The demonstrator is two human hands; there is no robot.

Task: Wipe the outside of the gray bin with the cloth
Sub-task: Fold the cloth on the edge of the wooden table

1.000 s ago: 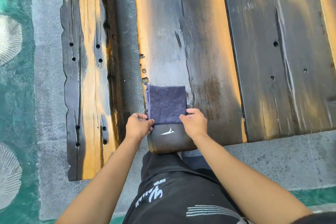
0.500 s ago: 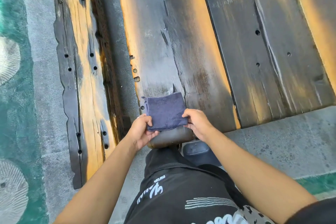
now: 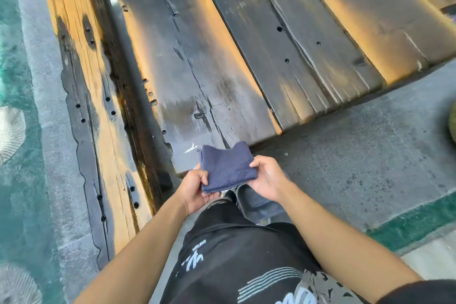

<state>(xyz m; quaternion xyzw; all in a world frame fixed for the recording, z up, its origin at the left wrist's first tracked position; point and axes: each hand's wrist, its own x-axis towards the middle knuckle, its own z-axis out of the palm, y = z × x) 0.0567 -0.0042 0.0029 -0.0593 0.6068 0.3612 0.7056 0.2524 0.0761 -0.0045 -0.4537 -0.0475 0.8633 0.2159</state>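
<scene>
I held the folded cloth (image 3: 225, 168) off the desk (image 3: 197, 81), left hand (image 3: 195, 186) pinching its 7 o'clock corner, right hand (image 3: 267, 177) gripping its 3 o'clock edge, forearms converging.

The person's 2 forearms are bare from wrist to elbow, and the left hand (image 3: 195, 186) and right hand (image 3: 267, 177) wear no gloves, rings or watch. A black short sleeve (image 3: 424, 291) shows at the lower right corner. The black shorts (image 3: 237, 254) carry pale blue lettering, a block of thin grey horizontal stripes, and a grey broken pattern beside them. A dark grey shoe (image 3: 256, 201) shows below the hands.
</scene>
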